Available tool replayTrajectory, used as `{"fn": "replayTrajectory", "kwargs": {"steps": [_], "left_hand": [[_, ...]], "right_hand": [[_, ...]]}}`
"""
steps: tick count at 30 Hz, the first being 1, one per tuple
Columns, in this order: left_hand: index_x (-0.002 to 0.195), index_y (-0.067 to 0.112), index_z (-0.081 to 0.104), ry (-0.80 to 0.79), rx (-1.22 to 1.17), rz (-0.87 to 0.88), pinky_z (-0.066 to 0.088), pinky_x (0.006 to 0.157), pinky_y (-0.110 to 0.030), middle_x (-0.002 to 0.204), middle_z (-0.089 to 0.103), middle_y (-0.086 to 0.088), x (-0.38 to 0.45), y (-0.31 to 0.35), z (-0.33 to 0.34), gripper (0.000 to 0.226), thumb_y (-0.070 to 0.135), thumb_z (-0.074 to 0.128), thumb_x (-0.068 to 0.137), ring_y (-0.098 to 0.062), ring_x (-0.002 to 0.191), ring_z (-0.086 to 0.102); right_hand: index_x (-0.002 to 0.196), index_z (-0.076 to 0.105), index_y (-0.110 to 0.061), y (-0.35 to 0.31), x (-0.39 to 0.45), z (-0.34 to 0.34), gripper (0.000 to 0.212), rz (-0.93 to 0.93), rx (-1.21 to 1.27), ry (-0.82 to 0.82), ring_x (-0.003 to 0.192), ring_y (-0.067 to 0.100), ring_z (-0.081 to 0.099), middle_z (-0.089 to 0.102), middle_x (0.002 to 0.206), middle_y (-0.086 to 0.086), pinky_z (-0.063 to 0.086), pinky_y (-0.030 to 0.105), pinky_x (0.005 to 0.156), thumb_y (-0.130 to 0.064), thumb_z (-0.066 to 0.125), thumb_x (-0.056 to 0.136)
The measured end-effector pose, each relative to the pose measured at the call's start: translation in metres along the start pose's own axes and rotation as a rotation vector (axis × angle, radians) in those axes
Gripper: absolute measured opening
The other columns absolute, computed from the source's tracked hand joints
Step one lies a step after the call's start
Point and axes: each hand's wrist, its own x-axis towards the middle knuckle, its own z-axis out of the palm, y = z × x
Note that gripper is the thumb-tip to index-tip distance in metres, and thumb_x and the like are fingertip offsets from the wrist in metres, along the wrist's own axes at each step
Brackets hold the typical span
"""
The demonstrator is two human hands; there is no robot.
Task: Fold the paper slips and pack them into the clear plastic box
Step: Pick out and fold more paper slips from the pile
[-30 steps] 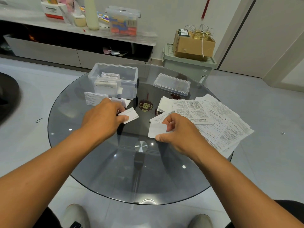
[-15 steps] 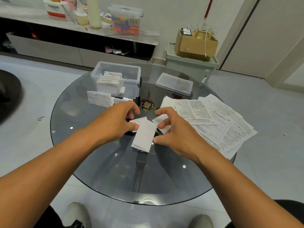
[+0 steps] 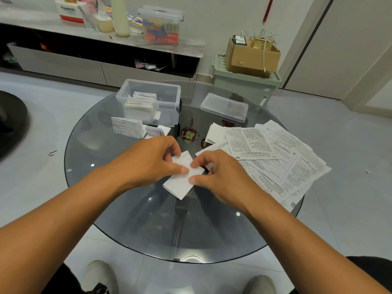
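Note:
A white folded paper slip lies at the middle of the round glass table, held from both sides. My left hand pinches its upper left part between thumb and fingers. My right hand pinches its right edge. Behind them stands the clear plastic box, lid off, with several folded slips inside. Its clear lid lies to the right. A spread pile of printed unfolded slips covers the table's right side.
Two folded slips lie in front of the box. A dark red ornament shows beneath the glass. Beyond the table are a low cabinet with bottles and boxes, and a green bin carrying a cardboard box.
One second ago each hand held its own slip apart. Both hands have come together at the table's middle and now pinch one slip, which lies more folded and tilted.

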Motion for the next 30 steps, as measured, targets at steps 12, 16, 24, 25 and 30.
{"fn": "replayTrajectory", "kwargs": {"steps": [12, 16, 24, 25, 30], "left_hand": [[0.105, 0.036, 0.058, -0.103, 0.043, -0.099, 0.046, 0.063, -0.03, 0.087, 0.067, 0.01, -0.004, 0.002, 0.002, 0.047, 0.043, 0.089, 0.071, -0.013, 0.078, 0.064], [0.1, 0.033, 0.06, -0.086, 0.013, -0.111, 0.042, 0.061, -0.028, 0.086, 0.066, 0.009, -0.002, 0.003, 0.001, 0.042, 0.041, 0.09, 0.071, -0.012, 0.076, 0.061], [0.114, 0.026, 0.068, -0.206, -0.05, -0.09, 0.059, 0.082, -0.028, 0.092, 0.075, 0.006, -0.001, -0.006, -0.017, 0.037, 0.006, 0.076, 0.085, -0.014, 0.086, 0.071], [0.115, 0.025, 0.069, -0.233, -0.113, -0.097, 0.06, 0.088, -0.032, 0.095, 0.076, 0.003, -0.001, -0.007, -0.022, 0.035, 0.004, 0.072, 0.087, -0.016, 0.088, 0.072], [0.108, 0.026, 0.072, -0.264, -0.179, -0.105, 0.06, 0.086, -0.029, 0.084, 0.074, 0.005, -0.005, -0.007, -0.025, 0.03, 0.027, 0.084, 0.081, -0.013, 0.081, 0.072]], "right_hand": [[0.083, 0.065, -0.022, 0.0, 0.001, 0.002, 0.029, 0.121, 0.113, 0.048, 0.069, 0.008, 0.062, 0.068, 0.074, -0.009, 0.051, 0.036, 0.066, -0.037, 0.088, 0.073], [0.079, 0.074, -0.026, -0.012, -0.01, -0.002, 0.025, -0.045, 0.295, 0.005, 0.057, 0.001, 0.054, 0.066, 0.066, -0.006, 0.043, 0.023, 0.06, -0.049, 0.08, 0.082], [0.081, 0.07, -0.029, -0.007, -0.006, 0.016, 0.023, 0.021, 0.032, 0.078, 0.081, 0.005, 0.063, 0.068, 0.083, -0.017, 0.053, 0.041, 0.079, -0.046, 0.085, 0.075], [0.086, 0.069, -0.03, -0.009, -0.005, 0.017, 0.028, 0.044, 0.014, 0.076, 0.087, 0.006, 0.063, 0.067, 0.089, -0.017, 0.052, 0.042, 0.084, -0.048, 0.086, 0.073], [0.083, 0.069, -0.031, -0.019, -0.004, 0.016, 0.03, 0.1, -0.044, -0.018, 0.089, 0.014, 0.065, 0.07, 0.092, -0.015, 0.052, 0.045, 0.089, -0.05, 0.087, 0.067]]}}
